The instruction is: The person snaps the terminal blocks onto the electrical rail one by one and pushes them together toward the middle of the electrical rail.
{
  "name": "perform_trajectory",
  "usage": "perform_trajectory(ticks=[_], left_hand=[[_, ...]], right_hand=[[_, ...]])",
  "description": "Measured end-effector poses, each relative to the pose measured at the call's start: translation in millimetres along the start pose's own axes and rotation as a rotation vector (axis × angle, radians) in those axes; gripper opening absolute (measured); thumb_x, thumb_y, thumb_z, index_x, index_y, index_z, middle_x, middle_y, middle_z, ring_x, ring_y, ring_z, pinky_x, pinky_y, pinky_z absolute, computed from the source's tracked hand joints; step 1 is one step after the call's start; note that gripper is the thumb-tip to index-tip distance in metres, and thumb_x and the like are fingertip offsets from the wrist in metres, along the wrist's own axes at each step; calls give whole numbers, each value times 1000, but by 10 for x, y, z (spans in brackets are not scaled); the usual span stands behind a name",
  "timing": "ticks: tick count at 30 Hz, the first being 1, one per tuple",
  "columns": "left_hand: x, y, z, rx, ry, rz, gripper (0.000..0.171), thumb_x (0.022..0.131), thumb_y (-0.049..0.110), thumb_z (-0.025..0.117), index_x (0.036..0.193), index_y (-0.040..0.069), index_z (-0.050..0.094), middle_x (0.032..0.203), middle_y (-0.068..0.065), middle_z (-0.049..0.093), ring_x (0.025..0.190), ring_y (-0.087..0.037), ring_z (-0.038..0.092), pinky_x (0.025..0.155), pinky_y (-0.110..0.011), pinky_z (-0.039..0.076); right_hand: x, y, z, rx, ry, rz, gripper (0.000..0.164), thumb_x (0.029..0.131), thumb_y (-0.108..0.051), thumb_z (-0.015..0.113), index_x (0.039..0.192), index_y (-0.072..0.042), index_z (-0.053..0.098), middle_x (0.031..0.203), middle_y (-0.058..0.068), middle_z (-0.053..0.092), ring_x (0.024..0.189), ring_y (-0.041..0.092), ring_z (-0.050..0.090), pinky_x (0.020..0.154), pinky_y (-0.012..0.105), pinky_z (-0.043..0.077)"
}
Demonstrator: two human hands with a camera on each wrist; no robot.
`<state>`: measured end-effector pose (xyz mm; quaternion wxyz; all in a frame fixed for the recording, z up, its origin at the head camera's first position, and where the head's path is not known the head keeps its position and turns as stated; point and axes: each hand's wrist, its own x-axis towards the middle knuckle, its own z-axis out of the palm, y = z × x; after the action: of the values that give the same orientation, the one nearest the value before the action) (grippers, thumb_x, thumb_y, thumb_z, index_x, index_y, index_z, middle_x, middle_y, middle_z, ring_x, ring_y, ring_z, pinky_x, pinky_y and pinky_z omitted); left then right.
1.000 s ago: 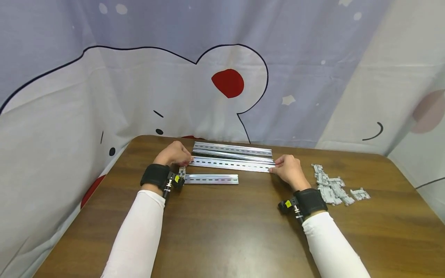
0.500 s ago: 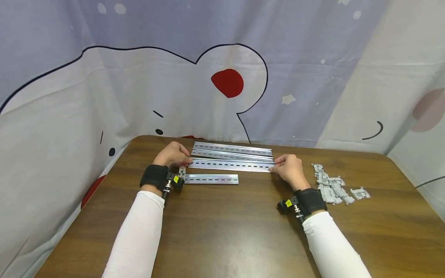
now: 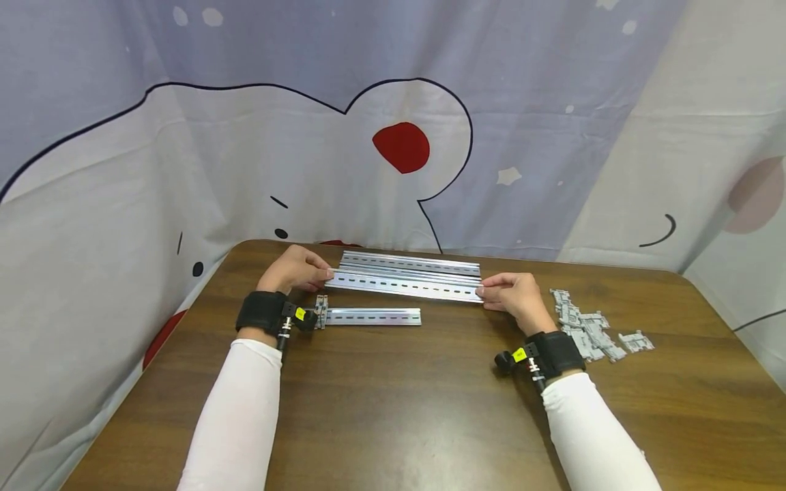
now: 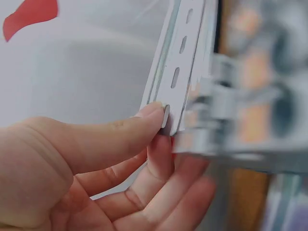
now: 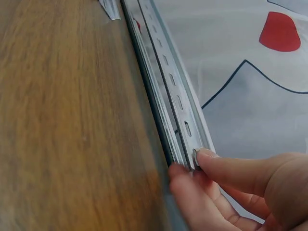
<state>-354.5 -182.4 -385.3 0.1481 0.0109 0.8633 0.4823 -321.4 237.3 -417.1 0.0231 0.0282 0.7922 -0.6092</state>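
Observation:
A long slotted DIN rail spans between both hands in the head view. The left hand pinches its left end, the thumb lying over the last slot in the left wrist view. At the other end, the right hand grips the rail between thumb and fingers; its thumb covers part of the end slot. Just in front lies a shorter DIN rail with small terminal blocks mounted at its left end, close below the left hand. These blocks loom blurred in the left wrist view.
More long rails lie behind the held one, near the back edge of the wooden table. To the right of the right hand sits a loose pile of grey plastic pieces, with one piece apart. A printed curtain hangs behind.
Both hands have raised the long rail slightly and shifted it a little to the left. It now overlaps the rails behind it more, and the left hand has moved off the terminal blocks.

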Motion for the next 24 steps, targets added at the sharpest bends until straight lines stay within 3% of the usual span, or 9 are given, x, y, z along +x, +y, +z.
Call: perform_trajectory(ticks=[5, 10, 14, 18, 24], left_hand=[[-51, 51, -38, -136, 5, -25, 25, 89, 3, 69, 112, -7, 65, 105, -19, 62, 79, -23, 72, 88, -42, 54], [-98, 98, -84, -157, -13, 45, 29, 86, 0, 72, 113, -6, 64, 106, -19, 60, 88, -31, 71, 94, -48, 50], [-154, 150, -130, -38, -18, 115, 36, 81, 8, 79, 114, 0, 67, 107, -17, 64, 101, -35, 66, 95, -51, 49], [-225, 191, -145, 120, -16, 158, 42, 77, 18, 84, 115, 9, 69, 115, -12, 63, 109, -31, 57, 95, -48, 46], [-361, 216, -77, 226, -26, 218, 46, 75, 15, 85, 119, 12, 71, 121, -10, 64, 111, -30, 58, 91, -46, 49]], right_hand=[[-3, -35, 23, 65, 4, -1, 33, 84, 2, 73, 112, 17, 62, 95, 13, 70, 77, 13, 71, 75, 33, 58], [-34, -100, 1, 23, -8, -46, 32, 85, 2, 72, 113, 14, 63, 97, 17, 70, 79, 16, 71, 77, 37, 58], [-83, -165, -36, -33, -52, -71, 34, 86, -2, 72, 117, 8, 65, 108, 23, 69, 87, 26, 72, 82, 40, 57], [-142, -194, -92, -129, -106, -80, 38, 83, -12, 78, 118, 1, 68, 116, 19, 68, 96, 35, 69, 87, 38, 55], [-259, -174, -185, -341, -180, -176, 49, 76, -26, 85, 118, -7, 70, 101, 10, 74, 90, 20, 71, 83, 32, 54]])
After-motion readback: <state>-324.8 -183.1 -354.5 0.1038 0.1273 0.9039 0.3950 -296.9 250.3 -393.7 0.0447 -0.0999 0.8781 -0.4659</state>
